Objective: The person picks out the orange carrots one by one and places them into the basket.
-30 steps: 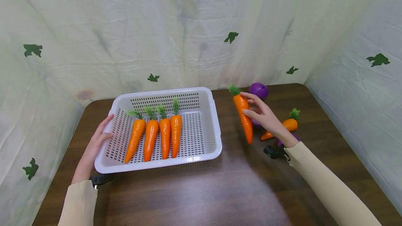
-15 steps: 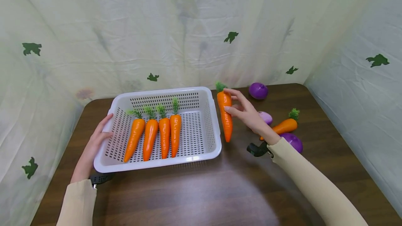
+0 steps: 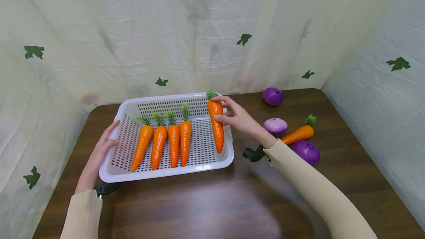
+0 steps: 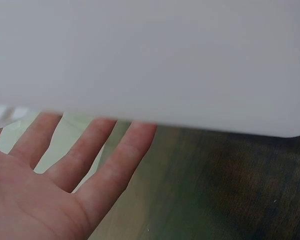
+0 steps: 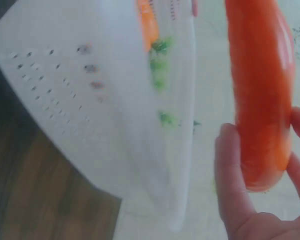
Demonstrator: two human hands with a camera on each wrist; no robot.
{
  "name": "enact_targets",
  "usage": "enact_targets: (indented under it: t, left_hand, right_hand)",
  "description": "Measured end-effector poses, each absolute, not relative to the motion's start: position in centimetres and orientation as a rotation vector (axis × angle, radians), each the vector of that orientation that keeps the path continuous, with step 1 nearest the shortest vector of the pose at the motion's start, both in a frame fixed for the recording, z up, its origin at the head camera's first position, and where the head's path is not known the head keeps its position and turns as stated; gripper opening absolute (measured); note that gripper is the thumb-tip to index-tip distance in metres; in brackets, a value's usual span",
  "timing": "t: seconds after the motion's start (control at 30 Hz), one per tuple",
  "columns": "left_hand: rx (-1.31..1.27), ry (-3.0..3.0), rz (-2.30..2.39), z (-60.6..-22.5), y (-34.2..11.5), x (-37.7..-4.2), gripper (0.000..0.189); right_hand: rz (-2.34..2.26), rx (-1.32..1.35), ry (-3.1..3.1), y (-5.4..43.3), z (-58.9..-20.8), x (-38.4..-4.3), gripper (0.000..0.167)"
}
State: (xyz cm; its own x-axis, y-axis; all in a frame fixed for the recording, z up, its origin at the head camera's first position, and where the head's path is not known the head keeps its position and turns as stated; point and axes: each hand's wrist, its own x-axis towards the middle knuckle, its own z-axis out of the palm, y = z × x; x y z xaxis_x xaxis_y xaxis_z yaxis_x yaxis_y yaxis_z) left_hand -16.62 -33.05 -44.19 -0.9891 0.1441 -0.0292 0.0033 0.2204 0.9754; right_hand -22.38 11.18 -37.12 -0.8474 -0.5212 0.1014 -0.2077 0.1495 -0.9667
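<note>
In the head view my right hand (image 3: 239, 117) pinches an orange toy carrot (image 3: 216, 128) with a green top, near its thick end. It hangs over the right end of a white perforated basket (image 3: 212, 166), tip toward me. In the right wrist view, thumb and fingers press the carrot (image 5: 262, 95) from opposite sides. Several more carrots (image 3: 159, 146) lie side by side inside the basket, tops pointing away. My left hand (image 3: 97, 158) rests against the basket's left wall; the left wrist view shows its fingers (image 4: 115, 167) straight, their tips hidden by the basket.
On the right of the brown table (image 3: 206, 209) lie another carrot (image 3: 300, 134), a dark purple round vegetable (image 3: 273, 96) at the back, a pale purple one (image 3: 275, 125) and a second dark purple one (image 3: 306, 152). A patterned curtain (image 3: 199, 40) stands behind.
My right hand has carried the carrot leftward from beside the purple vegetables to above the basket's right end. The left hand and the basket have stayed in place.
</note>
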Motion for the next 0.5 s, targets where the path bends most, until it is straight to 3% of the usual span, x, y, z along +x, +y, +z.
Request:
enact_targets:
  t: [0.5]
  left_hand:
    - [0.113, 2.378, 1.849, -44.1, -33.2, -16.6, 0.058]
  right_hand:
    - [-1.601, -0.695, 2.183, 7.3, -36.6, -23.3, 0.045]
